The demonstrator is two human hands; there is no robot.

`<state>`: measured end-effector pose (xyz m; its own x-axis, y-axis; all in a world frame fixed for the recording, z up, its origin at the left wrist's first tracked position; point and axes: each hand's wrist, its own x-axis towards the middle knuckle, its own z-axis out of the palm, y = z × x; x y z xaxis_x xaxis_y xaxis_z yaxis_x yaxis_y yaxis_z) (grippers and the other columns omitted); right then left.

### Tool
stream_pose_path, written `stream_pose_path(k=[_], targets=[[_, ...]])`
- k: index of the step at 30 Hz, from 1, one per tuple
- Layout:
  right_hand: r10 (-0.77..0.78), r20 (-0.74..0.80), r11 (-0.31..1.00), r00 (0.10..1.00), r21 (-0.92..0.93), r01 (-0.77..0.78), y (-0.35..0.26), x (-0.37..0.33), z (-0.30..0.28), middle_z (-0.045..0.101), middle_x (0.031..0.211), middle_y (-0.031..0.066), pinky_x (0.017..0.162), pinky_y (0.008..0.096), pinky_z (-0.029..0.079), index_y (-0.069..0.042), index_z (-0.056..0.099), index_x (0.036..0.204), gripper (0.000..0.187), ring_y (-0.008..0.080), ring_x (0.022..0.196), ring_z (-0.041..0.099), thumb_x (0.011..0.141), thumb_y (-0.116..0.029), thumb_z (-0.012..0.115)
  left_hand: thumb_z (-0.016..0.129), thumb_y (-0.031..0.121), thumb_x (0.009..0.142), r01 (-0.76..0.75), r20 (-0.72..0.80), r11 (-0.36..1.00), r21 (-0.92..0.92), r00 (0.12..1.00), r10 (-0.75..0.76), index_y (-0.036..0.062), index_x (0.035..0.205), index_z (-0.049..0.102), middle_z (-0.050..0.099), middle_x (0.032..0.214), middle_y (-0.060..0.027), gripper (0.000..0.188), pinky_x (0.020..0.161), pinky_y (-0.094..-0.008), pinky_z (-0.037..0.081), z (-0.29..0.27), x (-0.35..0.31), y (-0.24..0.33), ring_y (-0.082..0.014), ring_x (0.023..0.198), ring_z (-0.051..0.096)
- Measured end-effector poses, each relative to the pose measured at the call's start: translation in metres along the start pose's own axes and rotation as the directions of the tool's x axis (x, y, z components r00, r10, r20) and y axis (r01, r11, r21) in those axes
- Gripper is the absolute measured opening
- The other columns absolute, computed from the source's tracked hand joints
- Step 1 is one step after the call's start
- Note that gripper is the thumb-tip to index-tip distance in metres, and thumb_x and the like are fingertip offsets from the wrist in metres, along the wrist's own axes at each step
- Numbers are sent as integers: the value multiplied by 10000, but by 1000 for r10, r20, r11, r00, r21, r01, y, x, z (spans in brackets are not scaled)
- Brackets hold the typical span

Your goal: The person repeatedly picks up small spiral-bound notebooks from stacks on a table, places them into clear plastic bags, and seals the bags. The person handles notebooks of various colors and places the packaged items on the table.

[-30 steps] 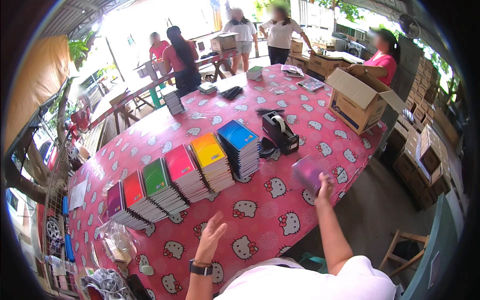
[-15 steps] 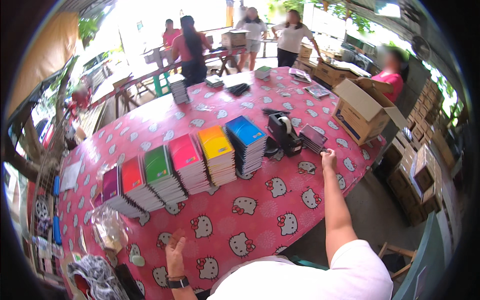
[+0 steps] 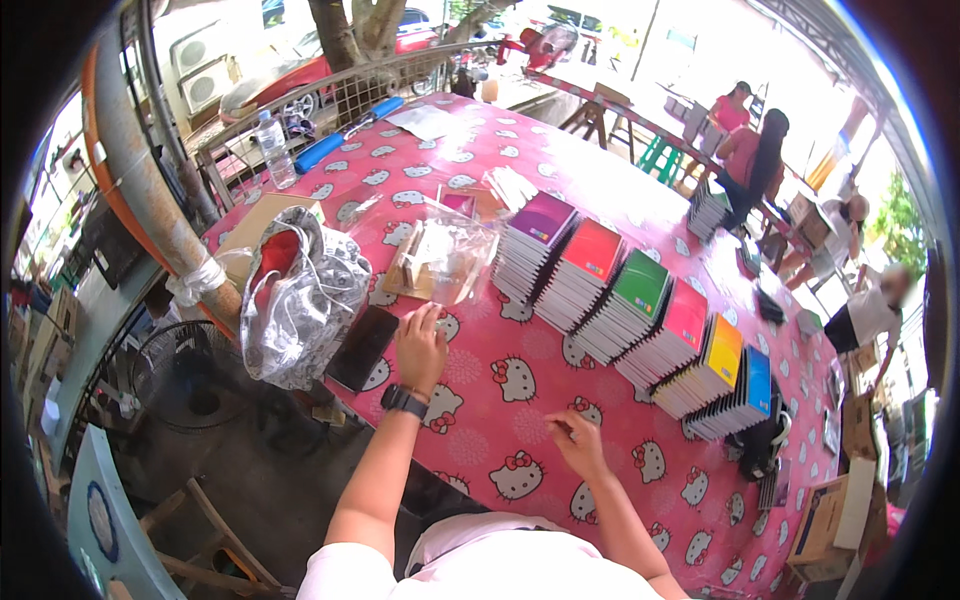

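Note:
My left hand [image 3: 422, 350], with a dark watch at the wrist, is over the pink table between a dark flat phone-like object [image 3: 362, 348] and a clear plastic bag [image 3: 455, 255]. Its fingers stretch toward the bag; what lies under the palm is hidden. Above bare tablecloth, my right hand [image 3: 580, 445] has its fingers loosely bent and apart, with nothing seen in them. Beyond it runs a row of stacked spiral notebooks: purple [image 3: 543, 218], red [image 3: 593, 250], green [image 3: 640, 284], pink [image 3: 685, 312], yellow [image 3: 723, 350] and blue [image 3: 757, 382].
A grey patterned cloth bag [image 3: 305, 300] sits at the table's left edge, with a water bottle [image 3: 275, 150] farther back. A black tape dispenser [image 3: 762, 445] and an open cardboard box [image 3: 830, 525] are at the right. A floor fan [image 3: 195, 375] stands left; several people are beyond the table.
The view has swung left. My right hand has come away from the small dark stack by the tape dispenser. My left hand now covers where a pale oval object lay.

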<state>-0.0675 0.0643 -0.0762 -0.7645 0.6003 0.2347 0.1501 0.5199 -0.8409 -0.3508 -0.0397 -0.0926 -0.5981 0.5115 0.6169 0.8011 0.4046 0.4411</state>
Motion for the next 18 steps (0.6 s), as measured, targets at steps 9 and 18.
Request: stream_pose_path(k=[9,18], targets=[[-109,119,993,987,-31,113,-33,49,9,636,792,69,572,234,462,-24,646,934,148,105,646,580,794,14,616,672,249,741,398,-273,915,65,889,-368,65,1344,367,473,1303,-152,701,1019,-523,286,51,149,-34,-390,1263,318],[29,-49,957,998,289,-14,-1,30,-16,636,840,39,616,217,466,4,623,946,155,79,710,575,814,70,578,579,196,849,171,-196,899,-402,943,-267,41,873,599,642,808,-151,158,742,-394,470,9,197,-22,-315,782,619]])
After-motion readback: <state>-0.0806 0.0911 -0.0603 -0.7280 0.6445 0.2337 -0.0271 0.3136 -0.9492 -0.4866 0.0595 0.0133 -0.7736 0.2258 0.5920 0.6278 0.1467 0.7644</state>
